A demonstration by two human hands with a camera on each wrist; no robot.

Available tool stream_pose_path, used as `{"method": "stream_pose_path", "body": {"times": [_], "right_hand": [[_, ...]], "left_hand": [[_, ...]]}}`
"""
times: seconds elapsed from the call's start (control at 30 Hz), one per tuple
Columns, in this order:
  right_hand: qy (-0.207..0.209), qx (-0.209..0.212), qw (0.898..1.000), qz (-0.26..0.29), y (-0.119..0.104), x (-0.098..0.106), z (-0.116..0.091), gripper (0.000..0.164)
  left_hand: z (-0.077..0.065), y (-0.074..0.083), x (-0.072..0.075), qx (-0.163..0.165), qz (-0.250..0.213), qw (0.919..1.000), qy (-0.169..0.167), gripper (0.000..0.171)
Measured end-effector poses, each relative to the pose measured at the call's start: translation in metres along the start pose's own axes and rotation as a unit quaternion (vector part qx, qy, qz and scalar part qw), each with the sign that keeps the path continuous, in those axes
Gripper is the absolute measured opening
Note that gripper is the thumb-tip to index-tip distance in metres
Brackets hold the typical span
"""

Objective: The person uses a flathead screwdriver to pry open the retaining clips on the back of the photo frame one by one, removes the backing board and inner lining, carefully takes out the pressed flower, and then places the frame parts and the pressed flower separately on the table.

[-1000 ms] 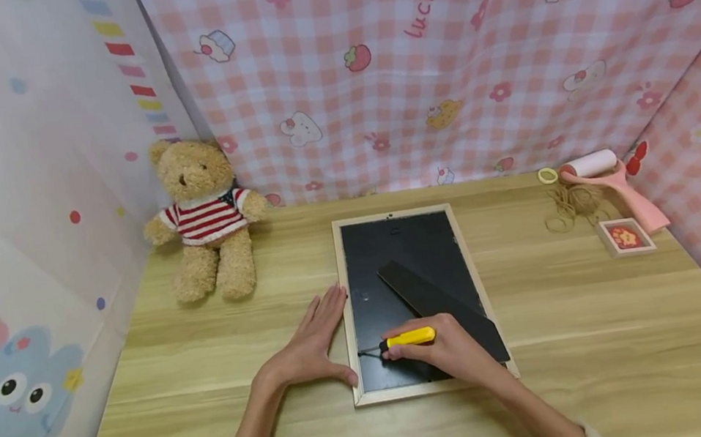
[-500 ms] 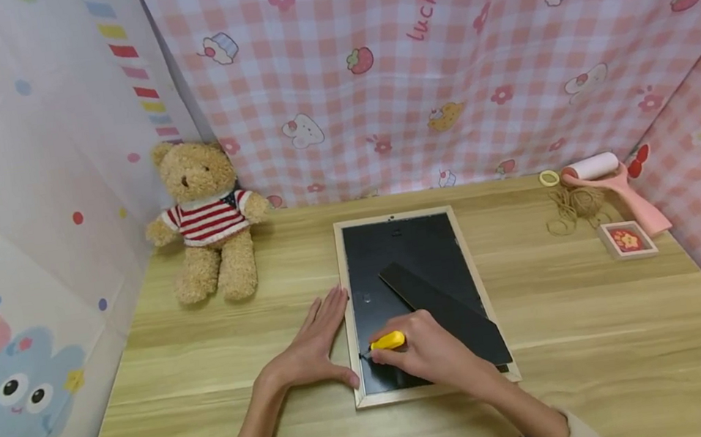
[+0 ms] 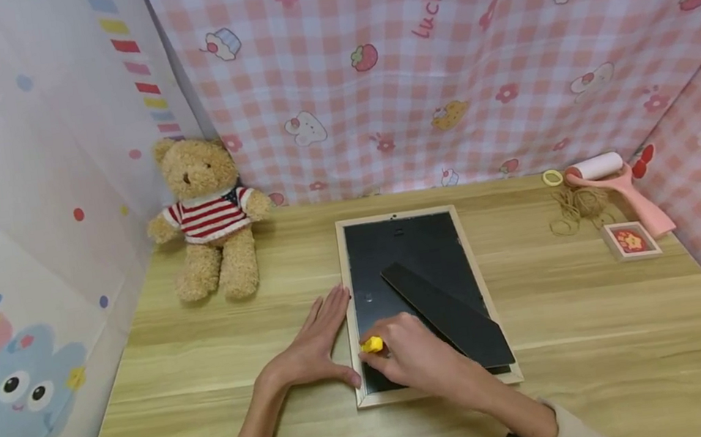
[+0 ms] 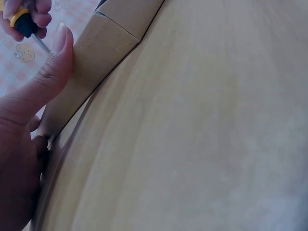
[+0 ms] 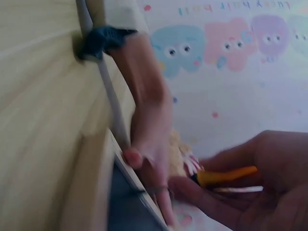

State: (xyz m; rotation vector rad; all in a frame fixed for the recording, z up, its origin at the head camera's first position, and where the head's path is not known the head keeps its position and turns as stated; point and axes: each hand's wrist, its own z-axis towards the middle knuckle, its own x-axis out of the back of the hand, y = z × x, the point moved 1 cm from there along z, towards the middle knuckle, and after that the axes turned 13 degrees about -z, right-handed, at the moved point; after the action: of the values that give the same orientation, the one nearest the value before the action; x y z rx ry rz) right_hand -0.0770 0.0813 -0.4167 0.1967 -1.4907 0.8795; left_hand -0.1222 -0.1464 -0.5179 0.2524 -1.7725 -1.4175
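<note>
A picture frame (image 3: 423,212) of pale wood lies face down, its black backing (image 3: 407,240) up. The black easel leg (image 3: 453,316) slants across the lower right of the backing. My right hand (image 3: 418,353) grips a screwdriver with a yellow handle (image 3: 372,345), over the frame's lower left inner edge. In the right wrist view, the thin shaft (image 5: 156,189) reaches to that edge; its tip is blurred. My left hand (image 3: 311,349) rests against the frame's left side, fingers and thumb spread. The left wrist view shows the thumb (image 4: 55,62) along the wooden side.
A teddy bear (image 3: 204,193) in a striped sweater sits at the back left. At the back right are a pink-handled lint roller (image 3: 637,199), a bundle of twine (image 3: 582,206), a yellow ring (image 3: 552,178) and a small framed box (image 3: 631,240). Patterned cloths hang behind the table.
My right hand has moved left toward the frame's edge and tipped the screwdriver, so its handle now shows nearly end-on. My left hand has stayed in place.
</note>
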Motion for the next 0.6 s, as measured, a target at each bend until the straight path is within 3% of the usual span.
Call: {"method": "stream_pose_path", "body": {"times": [0.13, 0.27, 0.37, 0.5, 0.6], "right_hand": [[-0.008, -0.049, 0.997, 0.061, 0.022, 0.017, -0.002, 0.022], [0.067, -0.059, 0.994, 0.066, 0.055, 0.048, 0.001, 0.015], [0.101, -0.064, 0.992, 0.043, 0.09, 0.066, 0.013, 0.01], [0.079, -0.093, 0.992, -0.021, 0.144, 0.074, 0.037, 0.014], [0.052, -0.098, 0.99, -0.084, 0.18, 0.07, 0.057, 0.021]], "left_hand": [[0.0, -0.013, -0.004, -0.021, 0.007, 0.9996, 0.016, 0.154], [0.0, -0.016, -0.007, -0.047, 0.005, 0.9985, 0.029, 0.146], [-0.009, -0.014, -0.014, -0.055, 0.004, 0.9977, 0.038, 0.131], [-0.028, -0.002, -0.036, -0.055, 0.008, 0.9969, 0.056, 0.106], [-0.043, 0.016, -0.054, -0.045, -0.01, 0.9968, 0.065, 0.103]]}}
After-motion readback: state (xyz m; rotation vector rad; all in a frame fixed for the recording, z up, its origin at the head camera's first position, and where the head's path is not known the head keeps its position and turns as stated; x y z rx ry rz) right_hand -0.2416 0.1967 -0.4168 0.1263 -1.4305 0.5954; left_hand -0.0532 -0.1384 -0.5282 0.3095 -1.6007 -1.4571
